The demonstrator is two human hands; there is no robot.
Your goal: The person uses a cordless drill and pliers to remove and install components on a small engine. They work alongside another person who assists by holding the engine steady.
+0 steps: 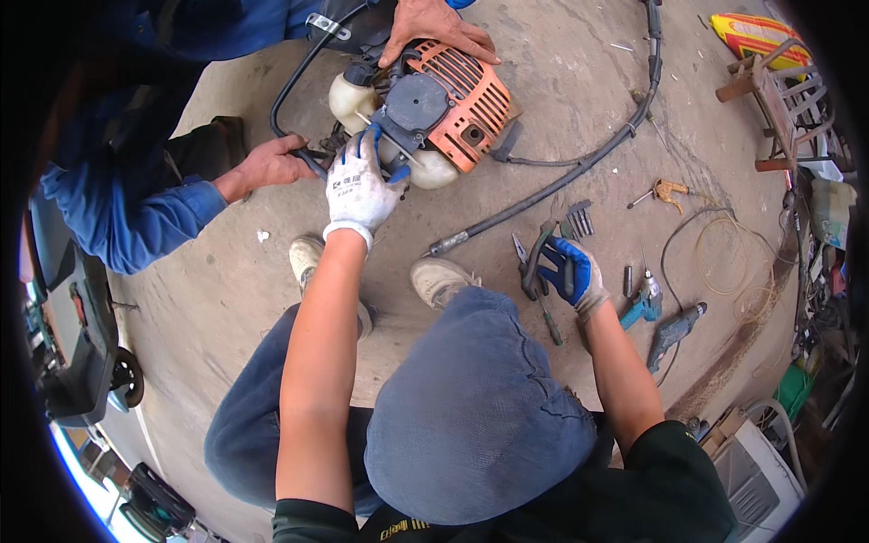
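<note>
My left hand, in a white glove with blue fingertips, rests against the near side of a small engine, its fingers and thumb apart. The engine has an orange slotted cover, a black plate and whitish plastic tanks. To the right, my right hand, gloved in blue and white, is closed round the dark handles of pliers just above the floor. Beside it lie needle-nose pliers, a screwdriver with a green handle and several dark sockets or bits.
A co-worker's hand presses on the engine's top; the other grips a black cable. A long dark hose crosses the floor. Two power drills, a yellow air gun, a small chair and clutter stand right.
</note>
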